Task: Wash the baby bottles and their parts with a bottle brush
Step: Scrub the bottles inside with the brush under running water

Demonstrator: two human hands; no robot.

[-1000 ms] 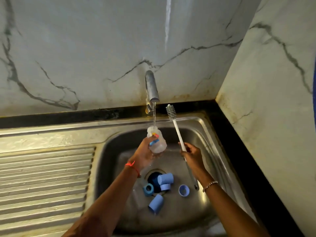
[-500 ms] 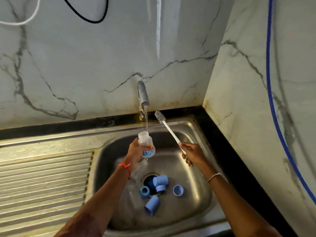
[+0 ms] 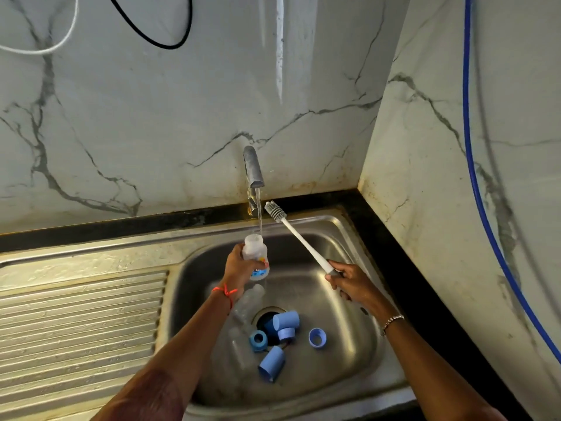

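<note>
Ahead of you rises a back wall (image 3: 151, 117) of white marble with grey veins. It meets a matching side wall (image 3: 425, 177) in a corner on your right, where brownish stains mark the foot. A bright streak of light (image 3: 279, 56) glints high on the back wall. A black cable (image 3: 164, 46) and a white cable (image 3: 36, 52) loop across its top, and a blue cable (image 3: 464, 101) runs down the side wall. A black countertop (image 3: 400, 268) frames the stainless steel sink (image 3: 340, 221). Its ribbed drainboard (image 3: 76, 329) lies to your left, and a steel tap (image 3: 252, 168) stands at the back rim.

No readable text; coloured print on baby bottle (image 3: 256, 253) too blurred.
</note>
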